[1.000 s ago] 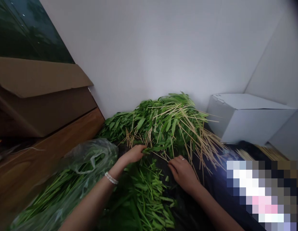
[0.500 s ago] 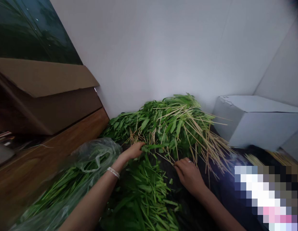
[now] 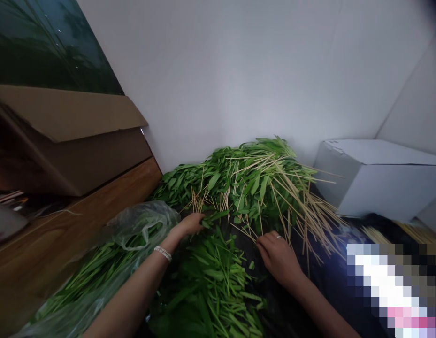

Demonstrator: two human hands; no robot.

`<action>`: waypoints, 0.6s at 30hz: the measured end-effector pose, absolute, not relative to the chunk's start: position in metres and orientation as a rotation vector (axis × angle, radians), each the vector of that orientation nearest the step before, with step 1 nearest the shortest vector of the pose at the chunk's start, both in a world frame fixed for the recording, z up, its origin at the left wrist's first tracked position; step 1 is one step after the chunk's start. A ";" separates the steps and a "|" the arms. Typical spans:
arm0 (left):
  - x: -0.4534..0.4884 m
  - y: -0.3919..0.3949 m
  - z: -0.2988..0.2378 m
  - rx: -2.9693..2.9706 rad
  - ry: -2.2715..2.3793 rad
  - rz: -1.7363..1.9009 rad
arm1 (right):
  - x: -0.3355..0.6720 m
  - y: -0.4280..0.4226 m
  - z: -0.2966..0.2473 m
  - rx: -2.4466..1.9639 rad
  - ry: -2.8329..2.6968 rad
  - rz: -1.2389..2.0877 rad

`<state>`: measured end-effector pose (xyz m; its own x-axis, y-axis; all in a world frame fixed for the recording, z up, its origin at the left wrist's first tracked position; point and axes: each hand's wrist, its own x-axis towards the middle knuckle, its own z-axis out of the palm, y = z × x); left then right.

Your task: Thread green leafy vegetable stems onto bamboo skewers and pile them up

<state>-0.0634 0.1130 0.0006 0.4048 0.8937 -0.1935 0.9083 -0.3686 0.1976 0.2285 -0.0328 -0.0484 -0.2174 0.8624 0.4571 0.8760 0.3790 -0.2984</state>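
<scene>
My left hand [image 3: 192, 224], a beaded bracelet at its wrist, is closed on a small bunch of leafy greens [image 3: 216, 217] whose leaves point right. My right hand [image 3: 277, 256], with a ring on one finger, is pinched at the end of a thin bamboo skewer [image 3: 241, 231] that slants up to the left. Below and between my hands lies a pile of loose cut greens [image 3: 218, 277] on dark plastic. Against the wall rests a heap of skewered greens [image 3: 235, 173], its bare stick ends [image 3: 311, 209] fanning out to the right.
A clear plastic bag of long greens [image 3: 98, 272] lies at left, beside a wooden surface [image 3: 108, 197] bearing an open cardboard box [image 3: 87, 159]. A white box [image 3: 383, 183] stands at right, with more sticks [image 3: 378, 234] near it. A pixelated patch covers the lower right.
My left hand has drawn slightly left and down with the greens, farther from my right hand. My right hand stays nearly still, and the whole view has shifted a little.
</scene>
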 end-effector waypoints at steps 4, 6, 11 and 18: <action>-0.078 0.118 0.031 2.385 1.561 0.026 | 0.229 -0.033 -0.049 -1.485 -2.101 -0.024; -0.087 0.116 0.045 2.376 1.526 0.027 | 0.228 -0.033 -0.050 -1.480 -2.107 -0.019; -0.102 0.097 0.052 2.371 1.512 -0.139 | 0.229 -0.033 -0.051 -1.474 -2.114 -0.011; -0.099 0.065 0.022 2.410 1.781 -0.416 | 0.228 -0.033 -0.051 -1.476 -2.133 -0.012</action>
<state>-0.0987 0.0649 0.0216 0.2716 0.9187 -0.2868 0.9506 -0.3025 -0.0689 0.2282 -0.0334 -0.0506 -0.2536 0.8649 0.4331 0.8696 0.3999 -0.2895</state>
